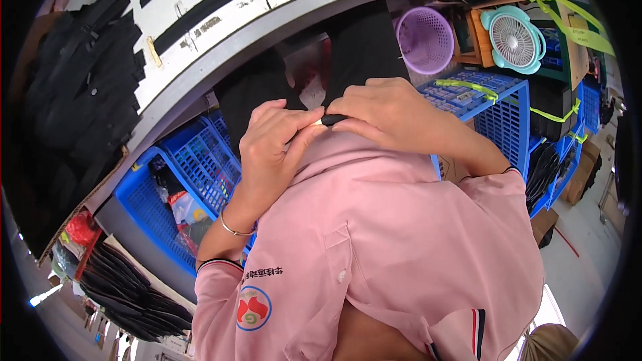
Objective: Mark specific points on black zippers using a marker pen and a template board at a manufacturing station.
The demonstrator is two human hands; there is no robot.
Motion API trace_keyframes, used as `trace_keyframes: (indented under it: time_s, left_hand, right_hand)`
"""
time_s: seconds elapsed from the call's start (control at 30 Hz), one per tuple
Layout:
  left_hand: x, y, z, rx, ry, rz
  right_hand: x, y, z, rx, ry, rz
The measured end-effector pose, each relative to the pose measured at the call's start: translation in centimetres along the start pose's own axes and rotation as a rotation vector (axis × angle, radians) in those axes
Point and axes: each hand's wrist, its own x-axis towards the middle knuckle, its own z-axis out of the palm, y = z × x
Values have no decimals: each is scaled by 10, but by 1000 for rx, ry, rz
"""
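Both hands meet in front of my pink shirt, over my lap, at a small black-and-white pen-like thing (331,120). The fingertips and thumb of my left hand (274,140) are closed on its pale end. Its dark end is pinched between the thumb and fingers of my right hand (388,113). The fingers cover much of it, so its exact kind does not show. Below the hands lie the dark trousers (364,43) on my legs.
A white work table (221,7) curves across the top left, with black pieces (73,93) piled on it. Blue crates (157,194) stand at left, another blue crate (511,120) at right. Beyond are a purple basket (426,40) and a teal fan (513,39).
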Motion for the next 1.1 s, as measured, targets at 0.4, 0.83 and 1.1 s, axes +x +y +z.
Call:
trace_keyframes:
  time_s: [0.4, 0.83, 1.1]
  left_hand:
    - [-28, 4, 4, -41, -163, -85]
    - [-44, 4, 11, -366, -223, -180]
    - [-44, 2, 10, -419, -222, -154]
  right_hand:
    - [-32, -6, 5, 160, -109, 177]
    - [-44, -14, 20, 23, -123, -53]
    - [-45, -17, 24, -44, -178, -111]
